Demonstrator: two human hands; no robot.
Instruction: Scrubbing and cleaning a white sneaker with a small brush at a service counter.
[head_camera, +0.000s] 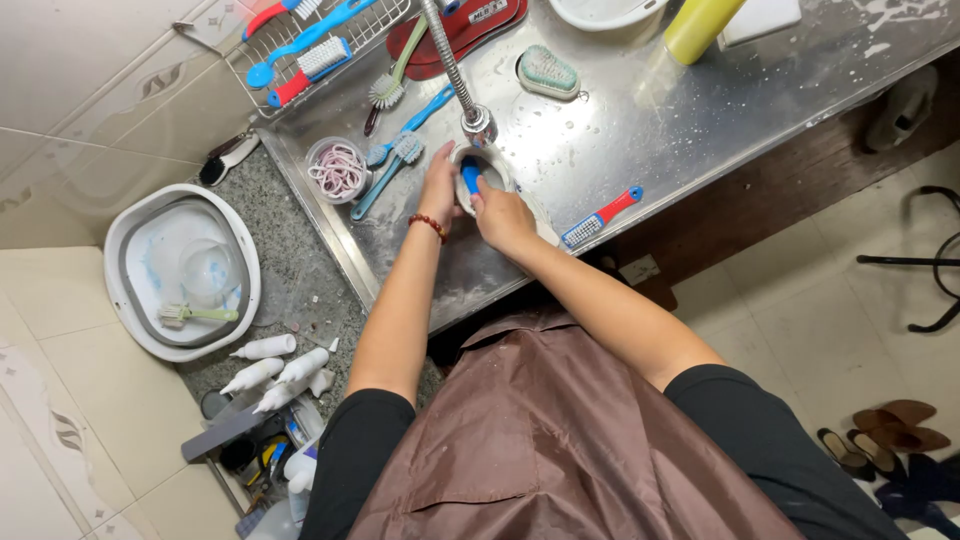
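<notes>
A white shoe (497, 178) lies on the wet steel counter (640, 130), just under the tap nozzle (478, 125). My left hand (438, 188), with a red bead bracelet on the wrist, grips the shoe at the rim of its opening. My right hand (502, 218) holds a blue-handled brush (470, 178) whose head is pushed down inside the shoe. Both hands are close together over the shoe. The brush bristles are hidden inside it.
A red-and-blue brush (602, 216) lies right of the shoe; blue brushes (400, 150) and a tub of pink bands (337, 170) lie to its left. On the floor are a white basin (135, 235) and white bottles (270, 372). A yellow bottle (700, 25) stands at the back.
</notes>
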